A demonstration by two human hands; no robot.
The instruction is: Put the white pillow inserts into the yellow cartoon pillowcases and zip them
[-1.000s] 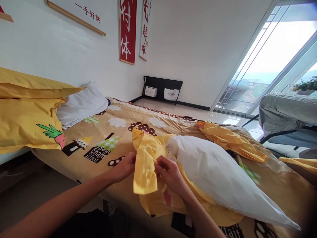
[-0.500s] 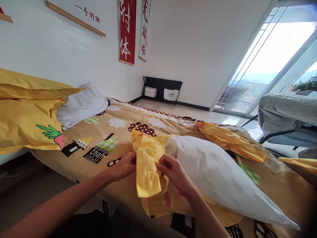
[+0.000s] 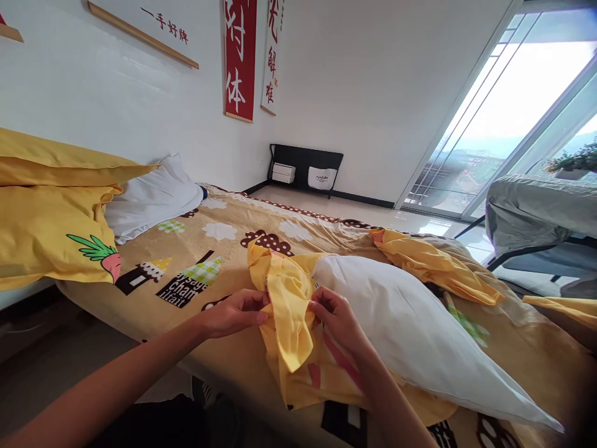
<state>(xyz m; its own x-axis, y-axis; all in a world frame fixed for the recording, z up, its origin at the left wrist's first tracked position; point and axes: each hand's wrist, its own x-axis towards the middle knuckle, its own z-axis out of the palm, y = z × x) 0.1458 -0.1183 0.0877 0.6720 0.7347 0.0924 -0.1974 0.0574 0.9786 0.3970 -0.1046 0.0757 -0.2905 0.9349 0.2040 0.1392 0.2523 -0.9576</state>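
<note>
Together, left hand (image 3: 237, 313) and right hand (image 3: 339, 317) pinch pillowcase (image 3: 291, 305).

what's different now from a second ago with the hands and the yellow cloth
The left hand and right hand have shifted slightly rightward with the yellow cloth, whose loose flap now narrows toward the bottom. Both still hold it; the nearer white pillow stayed put.

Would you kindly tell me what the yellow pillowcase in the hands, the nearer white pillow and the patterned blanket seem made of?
Yellow pillowcase: thin, matte woven cloth, perhaps cotton, from its creases.
White pillow: smooth fabric outside, stuffed with something unseen, judging by its bulge.
Patterned blanket: probably matte fleece, from its brushed-looking surface.
</note>
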